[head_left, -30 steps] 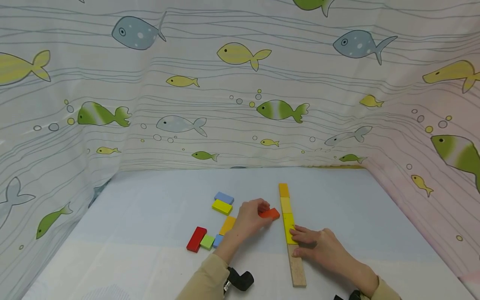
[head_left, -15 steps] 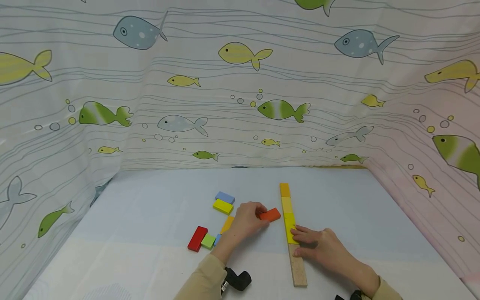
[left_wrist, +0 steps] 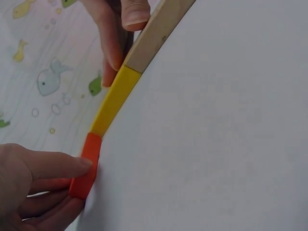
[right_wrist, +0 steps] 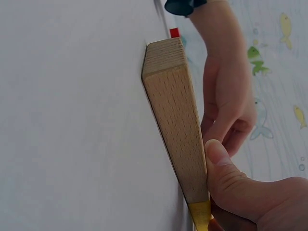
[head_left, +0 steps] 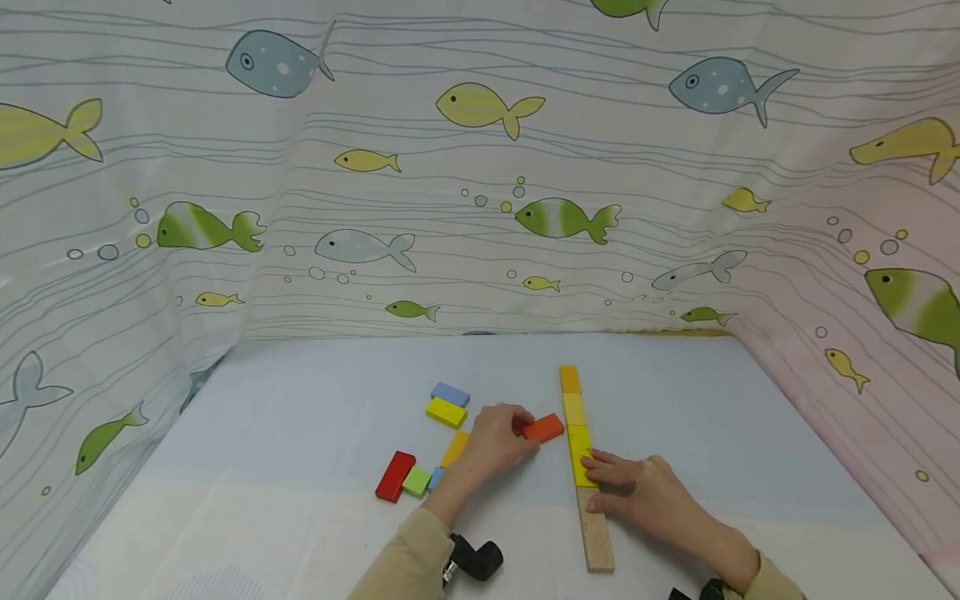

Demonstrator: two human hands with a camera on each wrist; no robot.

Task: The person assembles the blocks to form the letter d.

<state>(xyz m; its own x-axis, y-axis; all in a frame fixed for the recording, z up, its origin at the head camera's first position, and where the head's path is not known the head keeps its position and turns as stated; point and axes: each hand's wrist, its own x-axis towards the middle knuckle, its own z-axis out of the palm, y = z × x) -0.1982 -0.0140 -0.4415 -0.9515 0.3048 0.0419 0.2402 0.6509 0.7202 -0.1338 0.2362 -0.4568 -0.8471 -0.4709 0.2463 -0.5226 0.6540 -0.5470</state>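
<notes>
At the worktop [head_left: 300, 433], my left fingers [head_left: 519, 413] pinch the orange block [head_left: 544, 427] just left of the yellow block [head_left: 578, 446], which my extended right fingers [head_left: 613, 472] touch, thumb against the plain wooden block [head_left: 597, 542].

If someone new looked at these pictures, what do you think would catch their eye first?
Probably the fish-printed cloth, which hangs behind and beside the pale table. Next might come the straight row of blocks running away from the person, with the right hand touching it from the right. Just left of that row, the left hand holds an orange-red block, vivid against the pale surface.
</notes>
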